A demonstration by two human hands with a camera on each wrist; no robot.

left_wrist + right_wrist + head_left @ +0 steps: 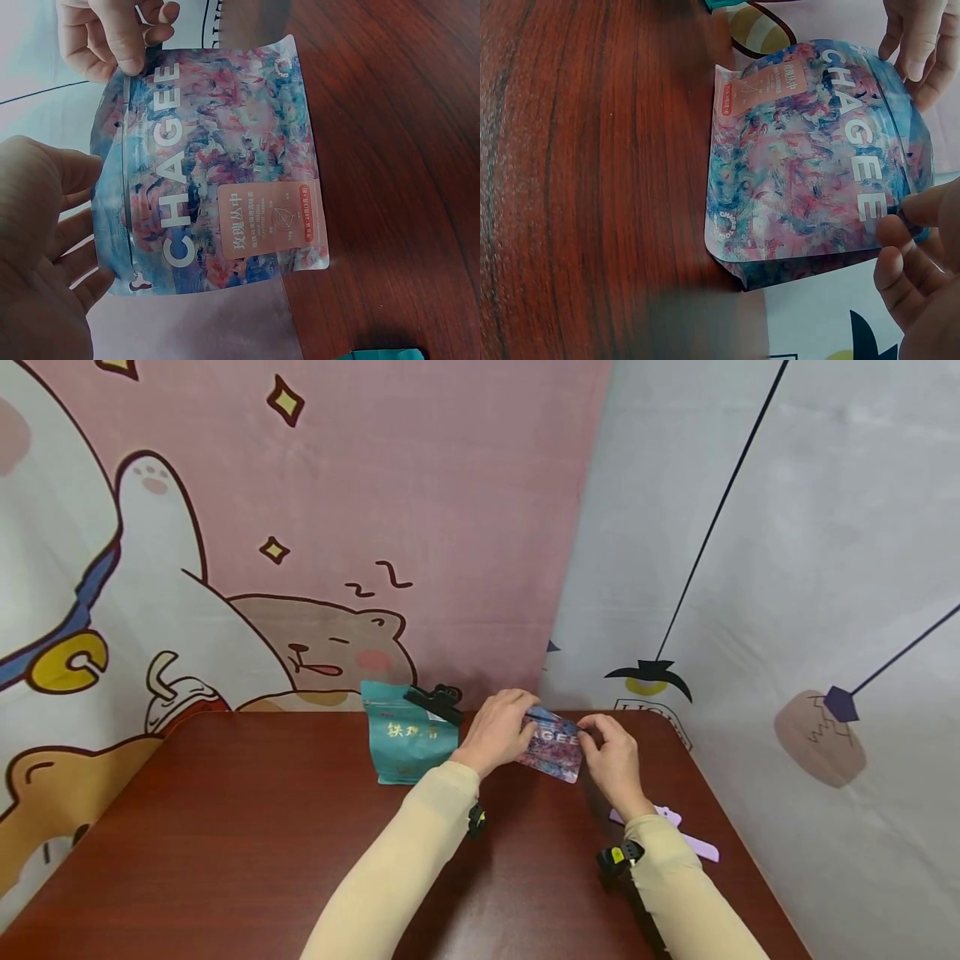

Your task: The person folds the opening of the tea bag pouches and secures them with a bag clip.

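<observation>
A colourful CHAGEE tea pouch (551,764), in painted pinks and blues with white letters, is held by its top edge at the far part of the table. On its left end, my left hand (495,732) has the thumb along the top edge and the other fingers behind it. My right hand (613,762) pinches the opposite top corner between thumb and forefinger, right at the zip line (889,120). A salmon label (266,219) shows on the pouch's front. The pouch's back is hidden.
Left of the pouch stands a teal bag (408,747) with gold characters, a black clip (435,702) on its top right corner. Pale purple clips (701,847) lie near the right table edge, partly behind the right forearm. A printed cloth (480,527) hangs behind the table.
</observation>
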